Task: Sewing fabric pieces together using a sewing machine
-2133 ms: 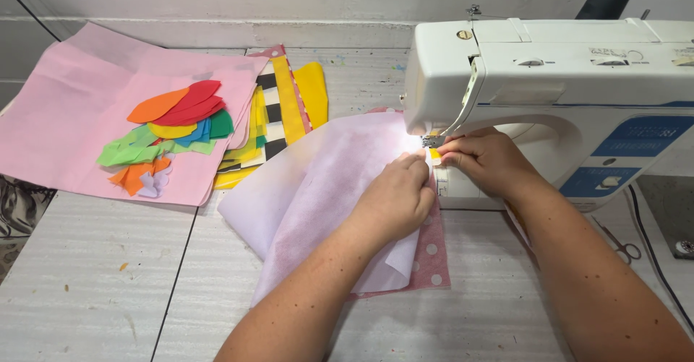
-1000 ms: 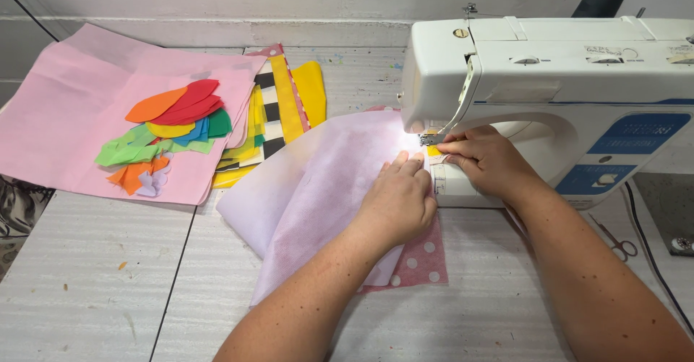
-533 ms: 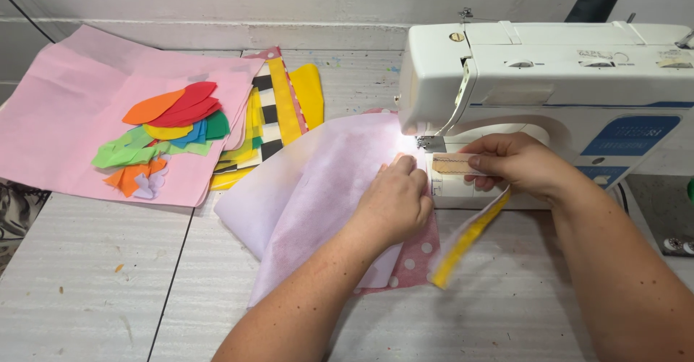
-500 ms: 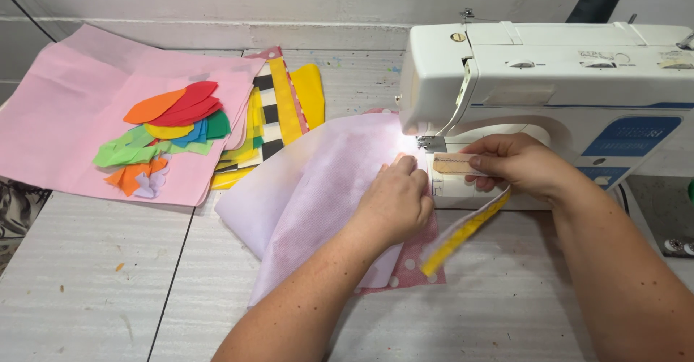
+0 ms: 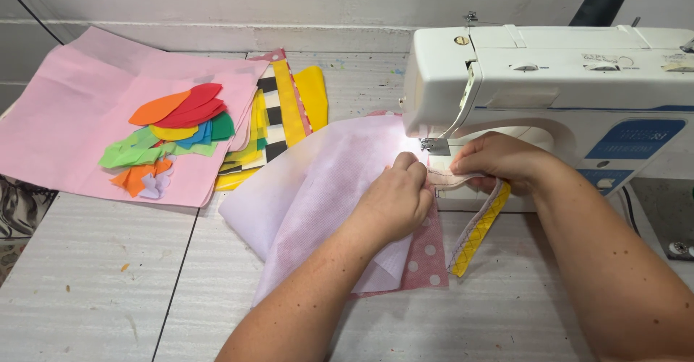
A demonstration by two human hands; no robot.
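A white sewing machine (image 5: 549,87) stands at the right, its lamp lit over the needle. A pale lilac fabric sheet (image 5: 311,188) lies over a pink dotted fabric (image 5: 426,253) beside the needle. My left hand (image 5: 394,199) presses down on the lilac sheet and pinches its edge by the presser foot. My right hand (image 5: 499,161) rests on the machine bed and grips a folded strip of fabric; a yellow strip (image 5: 481,228) hangs from it over the bed's front edge.
A large pink cloth (image 5: 65,123) lies at the left with several coloured felt shapes (image 5: 170,134) on it. Yellow and black-and-white striped fabrics (image 5: 285,109) are stacked behind. The table is grey wood planks (image 5: 87,290). A wall runs along the back.
My right hand has drawn back from the needle to the right, pulling the yellow strip out so it hangs over the bed's edge. My left hand stayed pressed on the lilac sheet.
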